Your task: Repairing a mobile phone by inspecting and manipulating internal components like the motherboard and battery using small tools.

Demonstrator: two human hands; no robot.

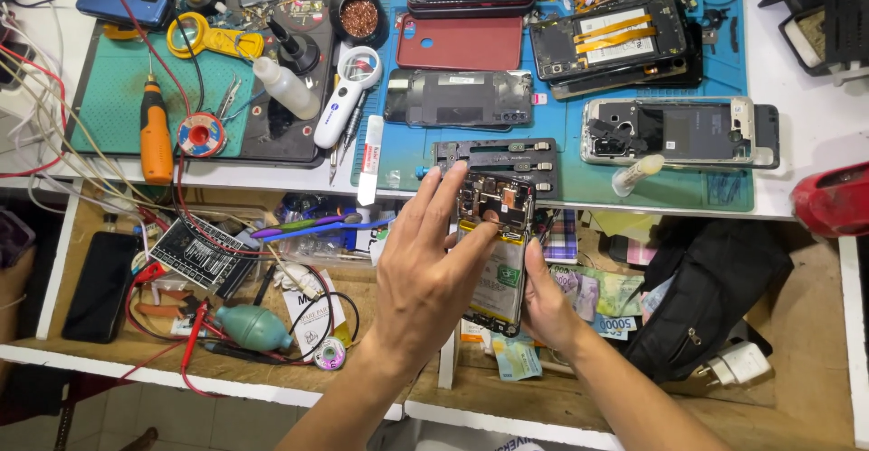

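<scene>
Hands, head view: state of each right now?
Left hand: open, fingers spread, fingertips touching the opened phone.
Right hand: closed on the opened phone's lower right edge, holding it.

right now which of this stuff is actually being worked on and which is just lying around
In hand:
- opened phone, back cover off
- left hand over it, fingers on its upper part
- right hand holding its lower edge

Lying about:
- orange screwdriver
- solder spool
- squeeze bottle
- green blower bulb
- banknotes
- other opened phones on the blue mat
</scene>
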